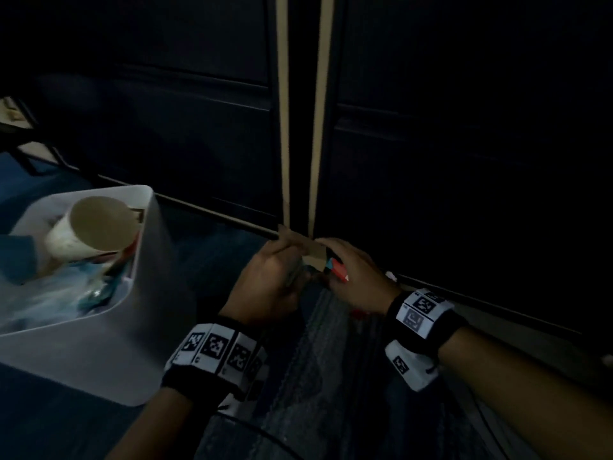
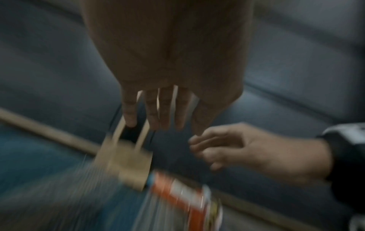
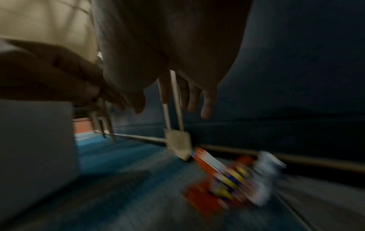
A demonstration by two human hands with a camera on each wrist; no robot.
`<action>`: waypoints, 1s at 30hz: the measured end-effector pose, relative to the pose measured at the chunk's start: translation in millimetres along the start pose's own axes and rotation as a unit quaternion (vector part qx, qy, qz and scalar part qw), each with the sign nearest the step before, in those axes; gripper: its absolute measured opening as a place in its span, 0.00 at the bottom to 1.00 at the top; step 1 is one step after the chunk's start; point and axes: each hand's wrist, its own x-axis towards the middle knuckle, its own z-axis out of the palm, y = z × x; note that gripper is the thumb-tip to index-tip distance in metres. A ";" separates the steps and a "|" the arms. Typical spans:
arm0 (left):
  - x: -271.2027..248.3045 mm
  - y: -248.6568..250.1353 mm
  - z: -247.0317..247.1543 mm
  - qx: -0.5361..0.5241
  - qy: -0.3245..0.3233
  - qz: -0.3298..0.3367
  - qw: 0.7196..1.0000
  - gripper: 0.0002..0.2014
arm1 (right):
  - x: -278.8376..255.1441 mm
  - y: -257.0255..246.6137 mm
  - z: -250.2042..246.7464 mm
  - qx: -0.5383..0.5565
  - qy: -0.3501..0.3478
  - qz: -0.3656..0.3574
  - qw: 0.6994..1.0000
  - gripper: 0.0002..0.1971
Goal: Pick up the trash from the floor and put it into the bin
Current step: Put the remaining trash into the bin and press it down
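Note:
A flat brown cardboard scrap [image 1: 315, 252] and an orange-and-white carton [image 1: 336, 268] lie on the blue carpet at the foot of dark cabinet doors. My left hand [image 1: 272, 277] hovers just left of them with its fingers [image 2: 162, 115] straight and nothing in them. My right hand [image 1: 351, 277] sits just right of the carton, fingers [image 3: 205, 106] hanging loose and empty. In the right wrist view a colourful wrapper [image 3: 231, 179] and a crumpled white piece [image 3: 264, 175] lie beyond the carton [image 3: 207, 161]. The white bin [image 1: 99, 353] stands on the floor to the left.
The bin holds a tipped paper cup [image 1: 96, 227] and several bits of plastic and paper. Dark cabinet doors [image 1: 431, 161] with pale edge strips close off the far side. A grey ribbed mat [image 1: 318, 360] lies between my wrists. Both wrist views are blurred.

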 end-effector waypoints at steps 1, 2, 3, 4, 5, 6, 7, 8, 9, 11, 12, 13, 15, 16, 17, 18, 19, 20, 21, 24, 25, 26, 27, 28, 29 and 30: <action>3.8 -4.9 16.7 -0.007 -0.029 -0.021 0.999 0.20 | -6.6 16.5 -0.8 -0.016 0.005 0.018 1.000 0.30; 7.5 -10.0 32.8 -0.019 -0.060 -0.046 0.997 0.22 | -12.9 32.0 -1.0 -0.036 0.009 0.034 0.999 0.29; 11.1 -15.1 48.3 -0.031 -0.088 -0.067 0.993 0.23 | -19.5 45.9 -1.0 -0.054 0.011 0.052 0.997 0.29; 14.4 -19.4 63.7 -0.030 -0.117 -0.084 0.989 0.25 | -26.0 59.9 -1.4 -0.067 0.014 0.075 0.995 0.29; 17.1 -23.0 79.4 -0.014 -0.147 -0.101 0.984 0.27 | -32.3 71.0 -2.0 -0.079 0.019 0.097 0.992 0.27; 19.7 -24.5 93.5 0.011 -0.176 -0.119 0.977 0.27 | -37.8 84.2 -1.6 -0.097 0.023 0.115 0.988 0.25; 21.1 -27.8 109.1 0.030 -0.201 -0.133 0.970 0.28 | -43.2 96.4 -1.6 -0.116 0.026 0.127 0.985 0.24; 23.2 -29.9 123.6 0.040 -0.225 -0.141 0.963 0.28 | -47.7 108.1 -1.8 -0.129 0.027 0.144 0.981 0.24; 24.5 -31.7 138.0 0.041 -0.242 -0.143 0.959 0.28 | -51.6 118.8 -1.6 -0.138 0.027 0.158 0.977 0.24; 25.6 -37.8 167.3 0.041 -0.273 -0.143 0.950 0.28 | -57.3 136.9 -0.3 -0.142 0.033 0.174 0.974 0.26; 26.8 -38.6 178.9 0.039 -0.289 -0.144 0.946 0.28 | -59.6 143.7 -0.2 -0.137 0.033 0.185 0.973 0.27; 28.3 -38.5 189.6 0.037 -0.295 -0.142 0.944 0.28 | -61.2 150.1 0.4 -0.134 0.031 0.191 0.972 0.28; 32.8 -32.1 203.9 0.019 -0.279 -0.129 0.951 0.29 | -63.4 159.9 0.6 -0.137 0.016 0.180 0.974 0.30; 36.3 -26.7 208.9 0.008 -0.254 -0.116 0.960 0.30 | -64.0 164.9 0.9 -0.140 0.008 0.171 0.975 0.31; 39.8 -23.4 215.4 0.007 -0.229 -0.099 0.968 0.33 | -65.0 168.8 1.4 -0.141 0.000 0.163 0.976 0.31; 43.9 -16.9 217.2 0.011 -0.218 -0.087 0.972 0.35 | -66.1 171.9 2.3 -0.139 -0.007 0.158 0.978 0.31; 47.8 -12.1 219.2 0.016 -0.219 -0.083 0.972 0.36 | -67.0 174.1 3.6 -0.137 -0.012 0.145 0.980 0.31; 51.3 -10.1 221.8 0.020 -0.231 -0.089 0.969 0.38 | -67.9 176.1 5.7 -0.133 -0.011 0.130 0.982 0.30; 54.2 -8.8 223.6 0.015 -0.246 -0.097 0.964 0.39 | -68.5 178.7 8.1 -0.125 -0.005 0.121 0.985 0.28; 54.4 -9.2 232.3 -0.034 -0.253 -0.089 0.963 0.39 | -70.3 177.4 11.8 -0.094 0.022 0.131 0.987 0.23; 52.1 -7.6 234.3 -0.049 -0.245 -0.092 0.964 0.37 | -70.6 175.5 11.7 -0.084 0.029 0.141 0.986 0.22; 48.9 -6.9 236.1 -0.069 -0.232 -0.109 0.964 0.34 | -70.5 173.5 11.3 -0.077 0.034 0.150 0.985 0.22; 45.8 -6.8 236.8 -0.089 -0.205 -0.130 0.966 0.30 | -70.8 170.8 11.3 -0.069 0.040 0.158 0.984 0.22; 41.9 -6.7 235.2 -0.091 -0.187 -0.144 0.967 0.26 | -71.2 167.6 11.5 -0.054 0.047 0.165 0.984 0.22; 38.3 -7.7 234.2 -0.089 -0.172 -0.146 0.970 0.26 | -71.1 164.9 11.7 -0.031 0.056 0.170 0.983 0.21; 34.3 -10.2 232.7 -0.091 -0.166 -0.138 0.972 0.29 | -71.8 163.4 12.5 -0.008 0.062 0.171 0.983 0.19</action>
